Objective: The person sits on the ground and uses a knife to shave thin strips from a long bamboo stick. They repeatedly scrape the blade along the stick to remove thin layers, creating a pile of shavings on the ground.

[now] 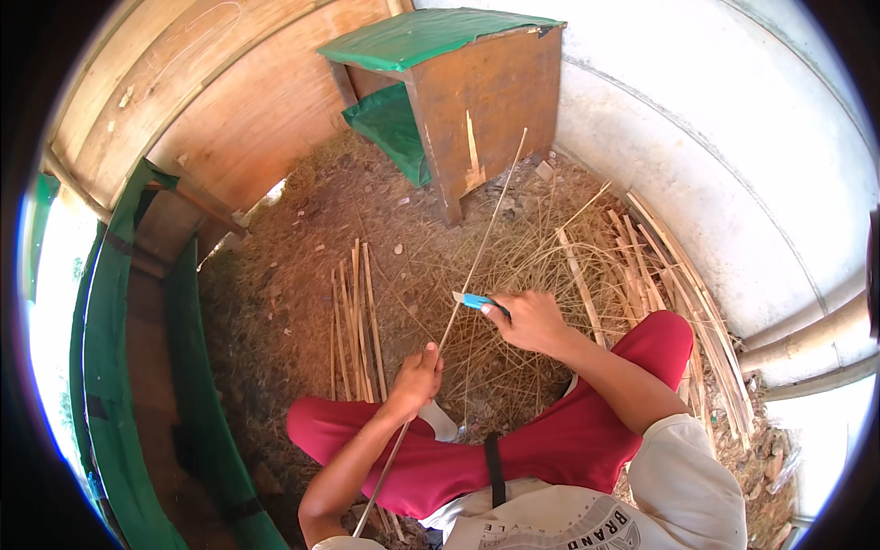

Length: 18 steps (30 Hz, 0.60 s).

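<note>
A long thin bamboo strip (484,240) runs slantwise from beside my left arm up toward the wooden cabinet. My left hand (419,379) is closed around it above my left knee. My right hand (529,321) grips a blue utility knife (477,301) with a dark part at the hand end. The knife's short blade lies against or just beside the strip, a little farther along than my left hand; contact is too fine to tell. I sit with bent legs in dark red trousers (559,463).
Split bamboo pieces (353,316) lie left of my legs, and a bigger pile of slats (683,293) lies along the white wall (697,156). Thin shavings (522,275) cover the ground ahead. A brown cabinet (495,101) with a green top stands beyond. A green-covered bench (119,394) is at left.
</note>
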Available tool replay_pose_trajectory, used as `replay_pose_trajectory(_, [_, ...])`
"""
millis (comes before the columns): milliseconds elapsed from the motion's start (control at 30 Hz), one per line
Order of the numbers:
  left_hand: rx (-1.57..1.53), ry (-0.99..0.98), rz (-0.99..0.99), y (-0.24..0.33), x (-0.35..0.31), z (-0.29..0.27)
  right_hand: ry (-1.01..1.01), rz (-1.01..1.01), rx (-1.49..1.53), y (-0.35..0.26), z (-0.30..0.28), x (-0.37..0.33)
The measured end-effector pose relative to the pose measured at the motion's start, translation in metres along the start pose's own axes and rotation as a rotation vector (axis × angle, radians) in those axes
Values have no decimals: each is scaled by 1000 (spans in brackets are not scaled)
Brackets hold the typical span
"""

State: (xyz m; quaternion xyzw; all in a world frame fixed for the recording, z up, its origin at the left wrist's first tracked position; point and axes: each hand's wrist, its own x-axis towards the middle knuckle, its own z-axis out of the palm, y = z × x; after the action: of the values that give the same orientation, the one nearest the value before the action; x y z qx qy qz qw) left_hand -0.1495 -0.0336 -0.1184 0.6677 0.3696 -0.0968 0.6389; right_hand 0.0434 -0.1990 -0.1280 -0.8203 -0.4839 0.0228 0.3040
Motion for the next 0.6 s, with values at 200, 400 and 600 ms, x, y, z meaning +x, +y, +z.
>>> replay_pose_trajectory(200, [457, 190, 270, -16, 3, 9, -21, 44, -56, -3, 0, 0])
replay_pose_trajectory(400, [525, 194, 236, -6, -17, 11, 60, -41, -102, 1, 13, -7])
replay_pose_trajectory(600, [544, 168, 168, 0, -27, 12, 42, -32, -92, 2, 19, -6])
